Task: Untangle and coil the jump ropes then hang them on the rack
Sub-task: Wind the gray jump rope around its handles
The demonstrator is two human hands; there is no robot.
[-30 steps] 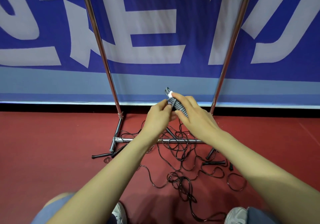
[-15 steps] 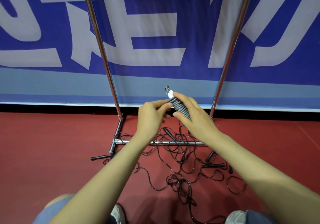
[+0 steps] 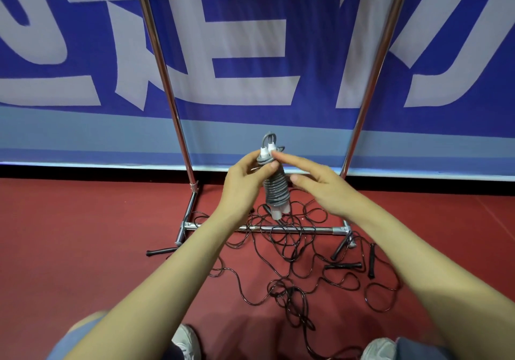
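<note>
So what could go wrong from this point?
Only the left hand grips the grey rope; the right hand just touches its top, so the wrap could unwind. The black ropes lie tangled across the base bar; pulling one might drag the rack.

Obs: left grip holds grey coiled jump rope bundle upright; right grip forefinger touches its top. Thin black ropes lie tangled on red floor, across chrome rack base bar.
</note>
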